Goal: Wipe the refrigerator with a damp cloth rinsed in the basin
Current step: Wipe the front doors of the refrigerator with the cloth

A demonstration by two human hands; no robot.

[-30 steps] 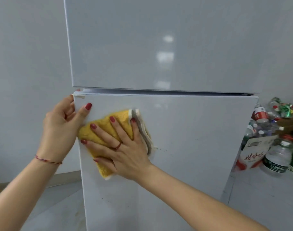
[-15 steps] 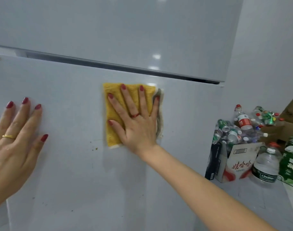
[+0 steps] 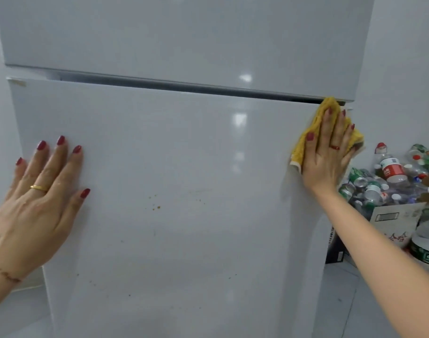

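A white two-door refrigerator (image 3: 179,167) fills the view, with a dark gap between its upper and lower doors. My right hand (image 3: 328,157) presses a yellow cloth (image 3: 306,140) flat against the top right corner of the lower door, fingers spread; part of the cloth hangs past the door's right edge. My left hand (image 3: 35,203) lies flat on the left side of the lower door, fingers apart, holding nothing. Small orange-brown specks (image 3: 157,207) dot the middle of the lower door. No basin is in view.
To the right of the refrigerator, a cardboard box (image 3: 391,215) holds several empty plastic bottles (image 3: 388,167) and cans. A large water bottle (image 3: 427,242) stands at the right edge. Pale walls flank the refrigerator, and pale floor shows at both lower corners.
My right hand has slid the cloth rightward along the top of the lower door, from its left side to its right corner. My left hand left the door's edge and now lies flat.
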